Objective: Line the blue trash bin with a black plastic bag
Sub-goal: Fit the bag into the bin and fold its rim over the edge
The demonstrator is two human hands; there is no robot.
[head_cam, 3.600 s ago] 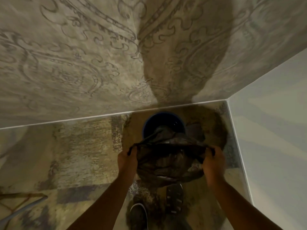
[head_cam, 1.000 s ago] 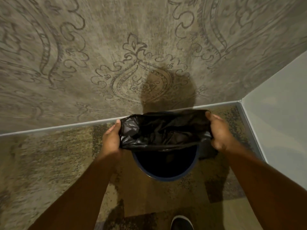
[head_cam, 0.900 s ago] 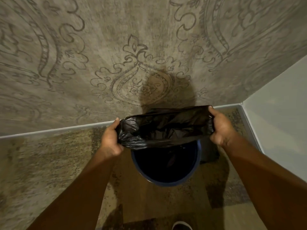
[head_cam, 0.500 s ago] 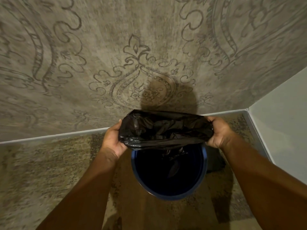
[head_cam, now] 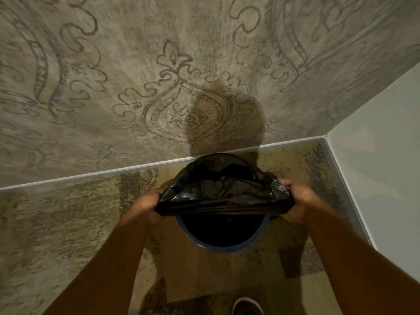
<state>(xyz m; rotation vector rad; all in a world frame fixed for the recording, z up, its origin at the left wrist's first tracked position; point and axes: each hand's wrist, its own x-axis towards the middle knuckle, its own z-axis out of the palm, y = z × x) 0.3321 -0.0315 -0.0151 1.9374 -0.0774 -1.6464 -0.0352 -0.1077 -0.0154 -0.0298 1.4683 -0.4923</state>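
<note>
The blue trash bin [head_cam: 221, 244] stands on the floor near the wall, its round rim showing only along the near side. A black plastic bag [head_cam: 223, 189] is stretched wide open over the bin's far half, its mouth gaping toward me. My left hand [head_cam: 145, 206] grips the bag's left edge and my right hand [head_cam: 297, 198] grips its right edge, both just outside the bin's rim. The bag's near lip runs straight between my hands across the bin's opening. The bin's far rim is hidden under the plastic.
A wall with grey ornamental patterns [head_cam: 181, 98] rises right behind the bin, and a plain pale wall [head_cam: 381, 167] closes the corner on the right. The floor [head_cam: 68, 212] is mottled brown. One dark shoe [head_cam: 246, 306] shows at the bottom edge.
The bag's mouth has opened wider and its far edge now drapes over the bin's back rim. Both hands have come lower and farther apart, level with the bin's sides.
</note>
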